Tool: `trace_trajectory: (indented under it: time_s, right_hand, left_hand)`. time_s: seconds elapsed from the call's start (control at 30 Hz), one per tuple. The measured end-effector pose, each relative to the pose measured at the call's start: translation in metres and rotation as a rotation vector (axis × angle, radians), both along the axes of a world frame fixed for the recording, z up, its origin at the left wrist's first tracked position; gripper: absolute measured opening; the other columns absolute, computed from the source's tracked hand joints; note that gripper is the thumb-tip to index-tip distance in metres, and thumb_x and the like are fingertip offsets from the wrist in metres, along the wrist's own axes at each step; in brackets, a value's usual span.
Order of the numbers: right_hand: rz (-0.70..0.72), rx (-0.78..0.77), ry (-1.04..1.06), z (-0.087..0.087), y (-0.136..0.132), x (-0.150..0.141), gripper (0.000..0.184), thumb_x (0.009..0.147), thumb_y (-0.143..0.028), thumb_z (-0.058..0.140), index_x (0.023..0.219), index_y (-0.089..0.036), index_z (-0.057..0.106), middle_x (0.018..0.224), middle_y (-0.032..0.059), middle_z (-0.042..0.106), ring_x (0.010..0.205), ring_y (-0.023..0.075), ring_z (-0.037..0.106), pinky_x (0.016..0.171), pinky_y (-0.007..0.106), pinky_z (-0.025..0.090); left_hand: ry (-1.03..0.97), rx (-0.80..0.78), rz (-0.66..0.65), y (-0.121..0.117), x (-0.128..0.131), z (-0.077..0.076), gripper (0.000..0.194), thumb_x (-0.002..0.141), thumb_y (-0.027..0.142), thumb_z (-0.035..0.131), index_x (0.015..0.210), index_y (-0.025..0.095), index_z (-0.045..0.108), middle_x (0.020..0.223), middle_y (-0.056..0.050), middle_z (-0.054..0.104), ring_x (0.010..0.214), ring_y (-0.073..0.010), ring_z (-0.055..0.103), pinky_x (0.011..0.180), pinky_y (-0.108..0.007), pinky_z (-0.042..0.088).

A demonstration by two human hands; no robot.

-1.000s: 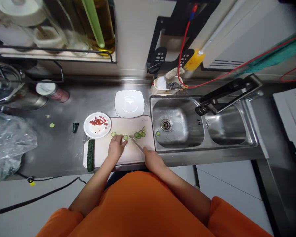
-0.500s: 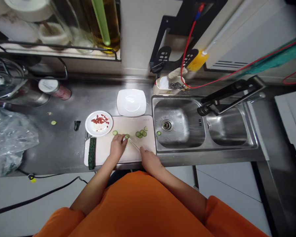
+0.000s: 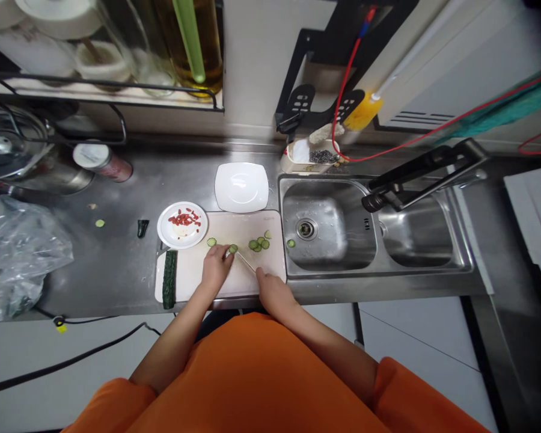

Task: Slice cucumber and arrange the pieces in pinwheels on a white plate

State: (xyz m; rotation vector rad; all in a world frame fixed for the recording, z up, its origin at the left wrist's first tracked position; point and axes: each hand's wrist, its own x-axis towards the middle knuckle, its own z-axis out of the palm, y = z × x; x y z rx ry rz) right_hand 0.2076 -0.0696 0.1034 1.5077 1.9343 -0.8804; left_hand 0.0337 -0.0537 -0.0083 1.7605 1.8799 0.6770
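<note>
My left hand [image 3: 217, 266] is closed, its fingertips pinching a small cucumber slice [image 3: 233, 248] over the white cutting board [image 3: 238, 282]. In my right hand [image 3: 273, 290] is a knife [image 3: 247, 262], its thin blade pointing up and left toward that slice. Several cucumber slices [image 3: 259, 244] lie grouped on the board's right side, and one slice [image 3: 211, 242] rests just beyond my left hand. A dark green length of cucumber [image 3: 169, 279] lies along the left end of the board. The knife's handle is mostly hidden in my fist.
A round plate of red berries [image 3: 163, 231] overlaps the board's upper left corner. Behind the board stands a white square plate [image 3: 241, 187]. The steel sink [image 3: 338, 228] and black faucet [image 3: 406, 171] are on the right. A cucumber end [image 3: 142, 228] and plastic bag [image 3: 18, 258] lie left.
The view has shifted very slightly. Both hands, the knife and the cucumber pieces hold nearly the same positions on the board.
</note>
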Motion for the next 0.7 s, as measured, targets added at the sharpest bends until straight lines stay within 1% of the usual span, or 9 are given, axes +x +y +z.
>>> trace_trajectory:
  time_s: [0.27,0.4,0.5,0.6,0.7]
  right_hand:
    - [-0.039,-0.018,0.047,-0.006,0.0,-0.003,0.035,0.087,-0.004,0.028,0.118,-0.014,0.041,0.097,0.0143,0.064,0.097,0.024,0.062,0.074,0.031,0.046]
    - [-0.055,-0.006,0.065,-0.006,-0.003,-0.003,0.034,0.087,-0.005,0.03,0.117,-0.014,0.043,0.097,0.0139,0.064,0.097,0.0246,0.062,0.075,0.031,0.045]
    - [-0.067,-0.03,0.049,-0.004,-0.005,0.003,0.035,0.086,-0.005,0.032,0.117,-0.014,0.044,0.097,0.0139,0.064,0.098,0.0249,0.061,0.075,0.03,0.045]
    - [-0.069,-0.045,0.035,-0.003,-0.009,0.012,0.04,0.084,-0.002,0.029,0.118,-0.015,0.045,0.096,0.0136,0.065,0.097,0.0251,0.061,0.074,0.031,0.045]
    - [-0.076,-0.072,0.027,-0.004,-0.013,0.023,0.045,0.081,0.0,0.03,0.12,-0.017,0.044,0.094,0.0125,0.065,0.096,0.0243,0.062,0.073,0.03,0.045]
  left_hand:
    - [0.001,-0.019,0.003,0.001,0.0,0.002,0.021,0.081,0.025,0.056,0.098,0.018,0.066,0.086,-0.007,0.065,0.084,-0.0194,0.058,0.08,-0.031,0.046]
    - [-0.007,-0.018,0.009,0.002,0.0,0.003,0.02,0.08,0.024,0.057,0.097,0.018,0.066,0.086,-0.006,0.065,0.083,-0.0191,0.058,0.079,-0.03,0.046]
    - [-0.013,-0.029,0.026,0.004,0.0,0.004,0.019,0.078,0.023,0.058,0.094,0.018,0.066,0.083,-0.006,0.064,0.077,-0.0181,0.057,0.075,-0.029,0.045]
    - [-0.027,-0.051,0.062,0.005,0.002,0.007,0.017,0.075,0.023,0.06,0.091,0.019,0.065,0.079,-0.004,0.062,0.068,-0.0156,0.054,0.069,-0.028,0.044]
    - [-0.068,-0.104,0.094,0.006,0.003,0.01,0.011,0.076,0.028,0.059,0.081,0.02,0.064,0.073,-0.001,0.062,0.063,-0.0135,0.053,0.065,-0.025,0.042]
